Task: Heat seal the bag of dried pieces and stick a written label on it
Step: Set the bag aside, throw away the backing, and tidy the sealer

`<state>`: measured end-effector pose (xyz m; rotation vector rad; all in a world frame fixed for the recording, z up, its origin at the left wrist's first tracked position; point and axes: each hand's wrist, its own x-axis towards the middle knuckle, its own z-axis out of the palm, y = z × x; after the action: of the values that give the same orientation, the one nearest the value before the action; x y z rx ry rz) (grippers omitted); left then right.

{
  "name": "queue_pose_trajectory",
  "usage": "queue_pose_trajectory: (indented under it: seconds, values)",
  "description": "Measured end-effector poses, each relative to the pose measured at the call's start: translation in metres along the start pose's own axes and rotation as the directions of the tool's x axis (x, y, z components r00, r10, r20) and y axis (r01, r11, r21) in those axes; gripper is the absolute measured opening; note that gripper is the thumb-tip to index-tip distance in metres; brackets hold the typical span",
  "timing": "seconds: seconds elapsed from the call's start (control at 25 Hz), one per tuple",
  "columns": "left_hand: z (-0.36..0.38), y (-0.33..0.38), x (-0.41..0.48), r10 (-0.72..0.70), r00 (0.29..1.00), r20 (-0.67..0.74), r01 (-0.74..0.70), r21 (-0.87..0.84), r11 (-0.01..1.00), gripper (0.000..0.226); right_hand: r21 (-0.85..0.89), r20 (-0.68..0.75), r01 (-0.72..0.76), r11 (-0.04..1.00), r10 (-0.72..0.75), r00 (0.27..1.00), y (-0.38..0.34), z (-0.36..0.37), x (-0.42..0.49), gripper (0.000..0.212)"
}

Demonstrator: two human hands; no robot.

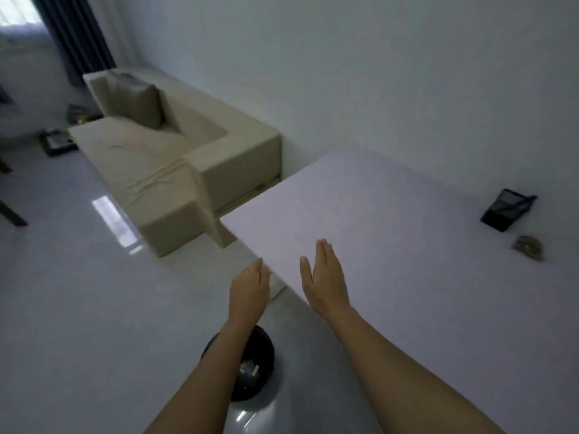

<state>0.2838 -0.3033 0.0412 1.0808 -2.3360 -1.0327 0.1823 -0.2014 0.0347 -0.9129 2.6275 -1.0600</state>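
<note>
A small clear bag of brownish dried pieces (529,247) lies on the white table (391,220) near its right side. Just behind it stands a dark mesh holder (507,212) with a pen-like item inside. My left hand (249,289) hovers flat and empty beside the table's left corner, over the floor. Above the table's near edge, my right hand (326,277) is stretched out flat, fingers together, holding nothing. Both hands are far left of the bag. No sealer or label is visible.
A beige sofa (175,170) with a cushion stands against the wall to the left of the table. A black bin (247,364) with a liner sits on the glossy floor under my left forearm. Dark curtain and a window are at the far left.
</note>
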Motion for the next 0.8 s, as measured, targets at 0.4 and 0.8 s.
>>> queue_pose_trajectory:
  seconds: [0.4, 0.8]
  values:
    - [0.204, 0.201, -0.081, 0.431, 0.773, 0.465, -0.425, -0.124, 0.897, 0.042, 0.129, -0.508, -0.466, 0.875, 0.462, 0.727, 0.202, -0.197, -0.135, 0.064]
    - [0.365, 0.339, -0.176, 0.511, 0.567, 0.646, -0.470, -0.256, 0.845, 0.041, 0.330, -0.612, -0.796, 0.508, 0.757, 0.230, 0.393, -0.309, -0.283, 0.070]
